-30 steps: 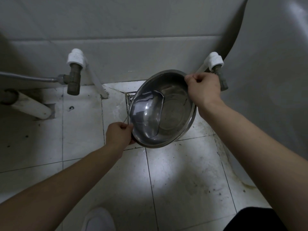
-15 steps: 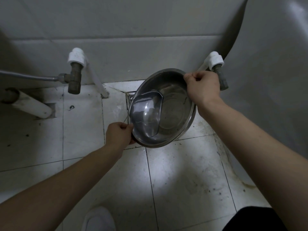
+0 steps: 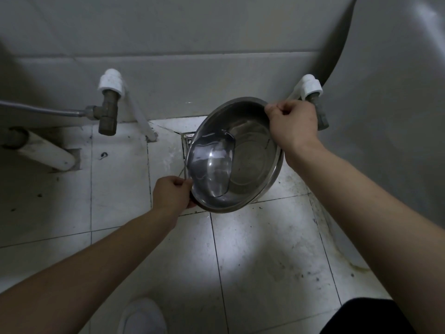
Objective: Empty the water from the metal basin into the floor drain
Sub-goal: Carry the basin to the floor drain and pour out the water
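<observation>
From the head camera, both bare arms reach forward and down over the tiled floor, and the metal basin hangs between them, off the floor, tipped so its left side sits lower. The left hand is curled into a fist clamped on the near-left rim, knuckles up, forearm running in from the lower left. The right hand pinches the far-right rim, thumb over the edge, wrist bent, held higher than the left. Water is pooled against the lowered left wall of the basin. The floor drain peeks out just past the basin's left rim, close to the far wall where the floor ends, mostly hidden behind the basin.
</observation>
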`<state>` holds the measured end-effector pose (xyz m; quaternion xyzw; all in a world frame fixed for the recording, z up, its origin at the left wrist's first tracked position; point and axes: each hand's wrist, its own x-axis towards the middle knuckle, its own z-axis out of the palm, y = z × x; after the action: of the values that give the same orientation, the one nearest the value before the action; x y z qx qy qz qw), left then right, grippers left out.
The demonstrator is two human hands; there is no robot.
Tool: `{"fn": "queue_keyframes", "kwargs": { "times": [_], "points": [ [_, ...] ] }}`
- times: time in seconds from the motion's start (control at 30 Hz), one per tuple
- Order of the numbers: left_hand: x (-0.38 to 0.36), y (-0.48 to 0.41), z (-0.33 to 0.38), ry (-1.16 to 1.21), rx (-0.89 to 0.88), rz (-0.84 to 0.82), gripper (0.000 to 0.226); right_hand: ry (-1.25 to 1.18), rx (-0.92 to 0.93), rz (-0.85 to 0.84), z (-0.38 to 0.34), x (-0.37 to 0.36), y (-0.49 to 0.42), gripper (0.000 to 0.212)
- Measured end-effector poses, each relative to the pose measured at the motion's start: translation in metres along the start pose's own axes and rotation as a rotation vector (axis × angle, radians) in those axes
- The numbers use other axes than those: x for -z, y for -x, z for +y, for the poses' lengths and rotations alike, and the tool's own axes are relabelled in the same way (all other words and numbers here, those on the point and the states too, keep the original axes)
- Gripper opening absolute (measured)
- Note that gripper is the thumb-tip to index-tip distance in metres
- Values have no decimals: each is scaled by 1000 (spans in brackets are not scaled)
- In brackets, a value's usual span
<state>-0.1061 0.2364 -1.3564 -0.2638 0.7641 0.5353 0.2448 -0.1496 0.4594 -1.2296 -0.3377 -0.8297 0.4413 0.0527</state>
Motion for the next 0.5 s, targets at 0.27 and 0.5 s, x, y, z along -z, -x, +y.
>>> {"fn": "queue_keyframes", "kwargs": {
  "times": [0.27,0.5],
  "points": [
    [0,2,1,3,-3,-5,19,-3,3,4,-1,-1,1,33],
    [-1,7,4,14,5,-4,19,-2,7,-6,-2,0,1,31]
  ]
}}
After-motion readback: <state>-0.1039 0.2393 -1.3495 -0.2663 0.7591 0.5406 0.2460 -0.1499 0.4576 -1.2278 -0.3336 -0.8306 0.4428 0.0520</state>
